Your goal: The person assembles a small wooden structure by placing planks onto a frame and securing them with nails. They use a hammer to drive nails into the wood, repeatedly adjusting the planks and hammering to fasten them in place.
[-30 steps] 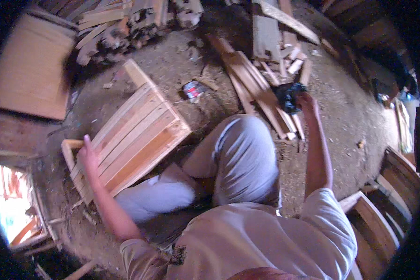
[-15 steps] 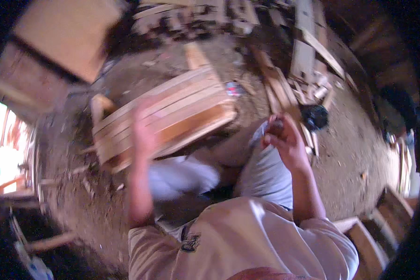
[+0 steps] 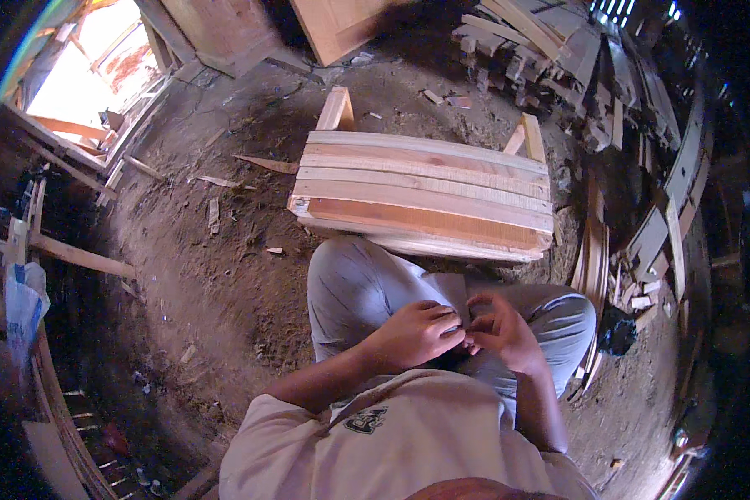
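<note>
Left hand point(image 3: 417, 335) and right hand point(image 3: 505, 335), previously well apart, are now converging, their fingers curling toward one another; whether they are pinching anything cannot be told. Beyond the fingers, the slatted wooden piece point(image 3: 425, 185) is resting on the ground point(image 3: 242, 321); to their right, a black bag point(image 3: 617, 332) is lying beside loose planks point(image 3: 592, 246).

The slatted frame point(image 3: 425, 179) is showing bare, matt wood; the trousers point(image 3: 346, 287) are showing matt cloth, the floor point(image 3: 225, 292) rough earth.
</note>
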Tool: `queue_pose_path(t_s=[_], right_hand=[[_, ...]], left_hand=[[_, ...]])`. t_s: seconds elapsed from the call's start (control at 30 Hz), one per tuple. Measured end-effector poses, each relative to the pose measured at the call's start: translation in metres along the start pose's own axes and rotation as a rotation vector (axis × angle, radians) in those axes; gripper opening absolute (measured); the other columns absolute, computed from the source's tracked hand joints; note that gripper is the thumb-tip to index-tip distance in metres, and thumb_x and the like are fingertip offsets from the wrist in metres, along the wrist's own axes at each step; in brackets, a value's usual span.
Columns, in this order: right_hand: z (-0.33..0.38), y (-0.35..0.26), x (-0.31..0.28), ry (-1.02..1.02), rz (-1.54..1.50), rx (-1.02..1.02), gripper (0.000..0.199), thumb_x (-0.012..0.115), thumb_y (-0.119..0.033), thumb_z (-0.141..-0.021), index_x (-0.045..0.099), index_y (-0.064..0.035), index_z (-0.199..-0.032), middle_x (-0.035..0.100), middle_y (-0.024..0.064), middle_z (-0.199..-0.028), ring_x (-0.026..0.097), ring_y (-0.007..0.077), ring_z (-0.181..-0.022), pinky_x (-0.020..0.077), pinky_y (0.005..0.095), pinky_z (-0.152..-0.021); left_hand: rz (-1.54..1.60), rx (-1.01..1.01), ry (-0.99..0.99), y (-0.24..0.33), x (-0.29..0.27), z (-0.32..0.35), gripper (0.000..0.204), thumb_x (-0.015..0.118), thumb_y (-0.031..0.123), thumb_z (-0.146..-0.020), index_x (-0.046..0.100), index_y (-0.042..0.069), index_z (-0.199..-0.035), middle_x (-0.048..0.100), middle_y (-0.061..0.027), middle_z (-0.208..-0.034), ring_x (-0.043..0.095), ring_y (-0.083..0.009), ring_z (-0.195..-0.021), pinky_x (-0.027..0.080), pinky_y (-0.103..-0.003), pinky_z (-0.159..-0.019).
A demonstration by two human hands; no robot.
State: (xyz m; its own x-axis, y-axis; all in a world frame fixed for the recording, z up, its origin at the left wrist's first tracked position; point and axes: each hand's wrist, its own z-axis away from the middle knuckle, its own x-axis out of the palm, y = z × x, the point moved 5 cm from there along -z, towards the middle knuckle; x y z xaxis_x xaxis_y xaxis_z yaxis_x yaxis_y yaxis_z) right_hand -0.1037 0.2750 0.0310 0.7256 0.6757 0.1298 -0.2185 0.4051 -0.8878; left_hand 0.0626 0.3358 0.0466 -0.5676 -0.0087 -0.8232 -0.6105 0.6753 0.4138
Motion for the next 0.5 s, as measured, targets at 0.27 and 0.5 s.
queue_pose_path(t_s=[0.27, 0.5], right_hand=[[0.092, 0.025, -0.142, 1.074, 0.405, -0.453, 0.03, 0.066, -0.012, -0.096, 0.063, -0.0011, -0.124, 0.066, 0.0073, -0.105, 0.063, 0.0178, -0.095, 0.0508, 0.0322, -0.086], [0.196, 0.212, -0.245, 1.351, 0.755, -0.051, 0.028, 0.056, -0.018, -0.102, 0.062, -0.002, -0.124, 0.073, 0.0148, -0.103, 0.069, 0.0166, -0.081, 0.0558, 0.0328, -0.069]], left_hand=[[0.285, -0.447, 0.651, -0.143, -0.093, 0.032, 0.009, 0.07, -0.004, -0.086, 0.073, 0.003, -0.091, 0.074, -0.0109, -0.097, 0.071, -0.0238, -0.094, 0.056, -0.036, -0.084], [0.061, -0.771, 0.878, -0.324, -0.189, 0.059, 0.017, 0.075, 0.013, -0.092, 0.076, -0.001, -0.101, 0.075, -0.0075, -0.089, 0.066, -0.0122, -0.079, 0.052, -0.028, -0.076]])
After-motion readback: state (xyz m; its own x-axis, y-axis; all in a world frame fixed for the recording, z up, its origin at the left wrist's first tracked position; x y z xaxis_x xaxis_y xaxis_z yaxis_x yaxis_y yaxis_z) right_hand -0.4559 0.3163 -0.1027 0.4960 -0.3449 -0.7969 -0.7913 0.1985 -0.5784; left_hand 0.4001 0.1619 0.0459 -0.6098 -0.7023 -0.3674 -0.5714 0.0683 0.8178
